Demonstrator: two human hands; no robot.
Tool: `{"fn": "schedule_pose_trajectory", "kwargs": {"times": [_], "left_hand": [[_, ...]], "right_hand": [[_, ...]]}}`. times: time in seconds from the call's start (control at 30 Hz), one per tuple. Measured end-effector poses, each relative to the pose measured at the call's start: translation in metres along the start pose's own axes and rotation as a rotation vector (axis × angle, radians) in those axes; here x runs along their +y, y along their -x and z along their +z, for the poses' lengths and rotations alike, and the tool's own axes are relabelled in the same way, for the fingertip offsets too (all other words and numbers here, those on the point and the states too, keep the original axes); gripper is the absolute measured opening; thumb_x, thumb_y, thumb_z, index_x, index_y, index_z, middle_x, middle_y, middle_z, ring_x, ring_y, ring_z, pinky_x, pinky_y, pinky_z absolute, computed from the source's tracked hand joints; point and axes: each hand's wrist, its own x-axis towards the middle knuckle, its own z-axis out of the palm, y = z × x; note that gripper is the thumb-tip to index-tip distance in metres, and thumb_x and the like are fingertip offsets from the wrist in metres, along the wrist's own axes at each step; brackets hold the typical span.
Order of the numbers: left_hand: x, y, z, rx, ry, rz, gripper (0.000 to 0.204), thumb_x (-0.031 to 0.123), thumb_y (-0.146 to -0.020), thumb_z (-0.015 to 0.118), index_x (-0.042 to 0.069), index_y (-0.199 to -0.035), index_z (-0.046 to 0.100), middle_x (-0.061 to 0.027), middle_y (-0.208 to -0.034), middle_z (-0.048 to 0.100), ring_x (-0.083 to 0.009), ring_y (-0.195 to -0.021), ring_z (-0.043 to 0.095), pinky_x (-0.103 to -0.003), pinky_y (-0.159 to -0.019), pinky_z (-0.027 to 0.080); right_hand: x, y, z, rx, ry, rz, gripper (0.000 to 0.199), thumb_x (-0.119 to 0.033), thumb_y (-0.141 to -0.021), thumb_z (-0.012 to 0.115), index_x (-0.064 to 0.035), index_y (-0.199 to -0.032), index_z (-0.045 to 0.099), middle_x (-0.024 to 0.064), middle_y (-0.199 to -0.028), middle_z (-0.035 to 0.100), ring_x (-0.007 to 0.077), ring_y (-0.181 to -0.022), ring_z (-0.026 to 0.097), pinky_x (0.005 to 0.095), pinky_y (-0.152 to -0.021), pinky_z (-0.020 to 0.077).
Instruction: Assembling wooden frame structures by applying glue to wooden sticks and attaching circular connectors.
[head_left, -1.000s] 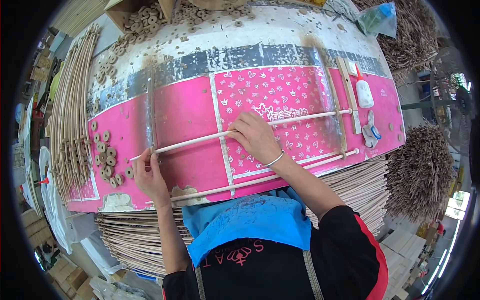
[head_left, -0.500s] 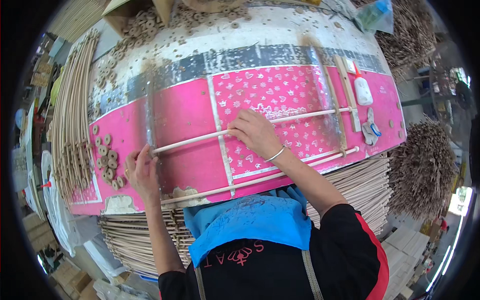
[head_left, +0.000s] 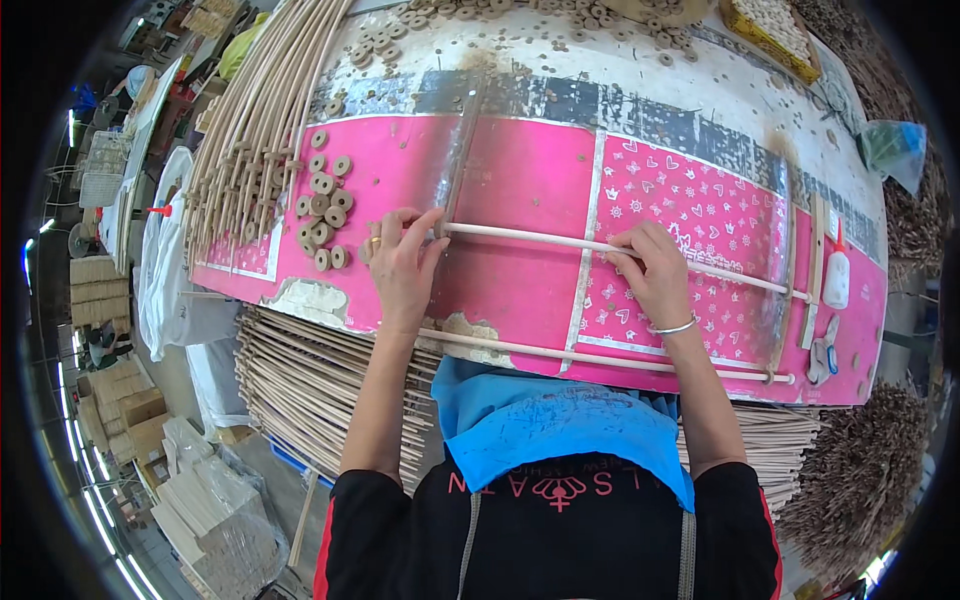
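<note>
A long pale wooden rod (head_left: 530, 236) lies across the pink table, slanting slightly down to the right. At its left end, my left hand (head_left: 400, 275) pinches a small wooden ring (head_left: 439, 229) with thumb and fingers. How far the rod's tip goes into the ring is hidden. My right hand (head_left: 658, 280) holds the same rod near its middle between thumb and fingers. A second rod (head_left: 600, 357) rests along the near table edge, below both hands. Several loose wooden rings (head_left: 320, 208) lie in a cluster left of my left hand.
Rods with rings on them (head_left: 262, 130) are stacked at the left. Wooden strips (head_left: 816, 265), a white glue bottle with a red tip (head_left: 837, 278) and a grey cloth-like piece (head_left: 823, 352) sit at the right. Bundled rods (head_left: 330, 385) lie under the near edge. More rings (head_left: 460, 12) are scattered at the back.
The view has swung, so the table appears shifted to the right. My right hand sits further right along the rod. My left hand remains at the rod's left end.
</note>
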Motion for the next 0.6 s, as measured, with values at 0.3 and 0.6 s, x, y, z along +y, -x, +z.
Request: {"fn": "schedule_pose_trajectory", "kwargs": {"times": [0.3, 0.6], "left_hand": [[0.001, 0.001, -0.002, -0.028, -0.027, -0.029, 0.045, 0.017, -0.081, 0.084, 0.018, -0.126, 0.076, -0.0028, -0.115, 0.063, -0.0241, -0.112, 0.059, -0.041, -0.093, 0.041], [-0.001, -0.012, -0.001, -0.049, 0.134, -0.031, 0.043, 0.010, -0.086, 0.077, 0.016, -0.128, 0.074, -0.0083, -0.128, 0.065, -0.0291, -0.118, 0.061, -0.046, -0.101, 0.045]], "right_hand": [[0.002, 0.000, 0.001, 0.000, 0.083, -0.038, 0.016, -0.018, -0.093, 0.075, -0.0027, -0.093, 0.071, 0.0097, -0.086, 0.060, 0.0291, -0.081, 0.060, 0.0426, -0.074, 0.0480], [0.013, 0.010, -0.014, -0.002, 0.097, -0.003, 0.015, -0.016, -0.092, 0.074, -0.0016, -0.094, 0.072, 0.0123, -0.087, 0.060, 0.0317, -0.084, 0.060, 0.0443, -0.075, 0.0483]]}}
